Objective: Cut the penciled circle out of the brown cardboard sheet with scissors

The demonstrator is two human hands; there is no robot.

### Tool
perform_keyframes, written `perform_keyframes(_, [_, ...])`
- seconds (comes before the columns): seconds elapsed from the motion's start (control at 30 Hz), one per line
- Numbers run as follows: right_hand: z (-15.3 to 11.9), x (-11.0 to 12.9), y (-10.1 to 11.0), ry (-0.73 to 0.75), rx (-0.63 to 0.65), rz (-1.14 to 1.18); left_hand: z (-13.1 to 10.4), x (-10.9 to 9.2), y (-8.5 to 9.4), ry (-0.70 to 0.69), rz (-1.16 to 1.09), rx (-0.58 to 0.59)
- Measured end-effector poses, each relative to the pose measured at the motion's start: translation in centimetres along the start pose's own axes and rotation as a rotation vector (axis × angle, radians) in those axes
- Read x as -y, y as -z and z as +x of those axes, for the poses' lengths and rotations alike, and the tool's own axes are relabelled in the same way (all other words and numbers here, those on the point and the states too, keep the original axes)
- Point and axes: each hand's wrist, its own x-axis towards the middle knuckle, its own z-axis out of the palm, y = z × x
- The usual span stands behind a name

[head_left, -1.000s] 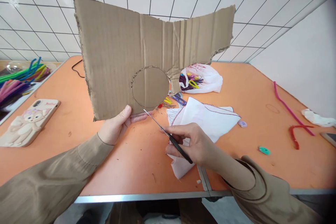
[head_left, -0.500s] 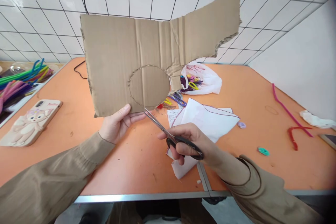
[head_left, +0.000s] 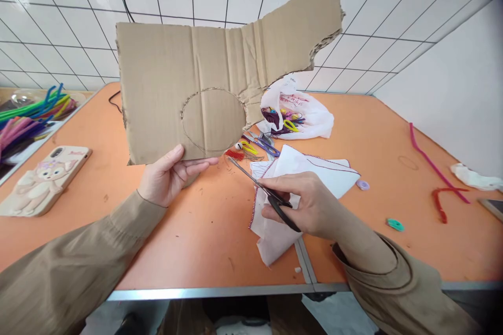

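Observation:
My left hand (head_left: 167, 172) grips the lower edge of a brown cardboard sheet (head_left: 157, 78), thumb in front and fingers behind. The sheet is upright above the table, with creases, ragged edges and a circle marked on it. Along its upper and left arc the circle looks cut or roughened. My right hand (head_left: 306, 201) is closed round the black handles of a pair of scissors (head_left: 253, 180). Their metal blades look nearly together and point up and left, just below the sheet's bottom right part. Beneath the scissors a white cloth (head_left: 306, 165) with dark red stitching lies folded.
Behind the cardboard sit a white plastic bag (head_left: 314, 118) of colourful bits and purple-handled scissors (head_left: 263, 142). At left are a phone (head_left: 49, 180) and pipe cleaners (head_left: 31, 115). A teal ring (head_left: 395, 224) and pink pipe cleaner (head_left: 436, 162) lie right on the orange table (head_left: 188, 251).
The cardboard and my left hand have shifted left and slightly up. The scissors' tips have come away from the circle's lower edge, to the right, and my right hand has turned.

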Motion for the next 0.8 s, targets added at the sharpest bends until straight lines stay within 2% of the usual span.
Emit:
perform_keyframes(0.27, [0.1, -0.1, -0.1, -0.059, 0.025, 0.08, -0.1, 0.0, 0.3, -0.014, 0.036, 0.042])
perform_keyframes(0.37, [0.3, -0.3, 0.2, -0.165, 0.121, 0.273, 0.0, -0.3, 0.5, 0.004, 0.032, 0.088])
perform_keyframes(0.53, [0.6, -1.0, 0.9, -0.389, 0.314, 0.786, 0.1, -0.9, 0.5, 0.072, 0.044, 0.139])
perform_keyframes(0.67, [0.5, -1.2, 0.9, -0.398, 0.374, 1.0, 0.1, -1.1, 0.6, 0.081, 0.065, 0.131])
perform_keyframes(0.8, [0.3, -0.8, 0.5, -0.418, 0.375, 1.073, 0.2, -1.1, 0.6, 0.037, 0.062, 0.077])
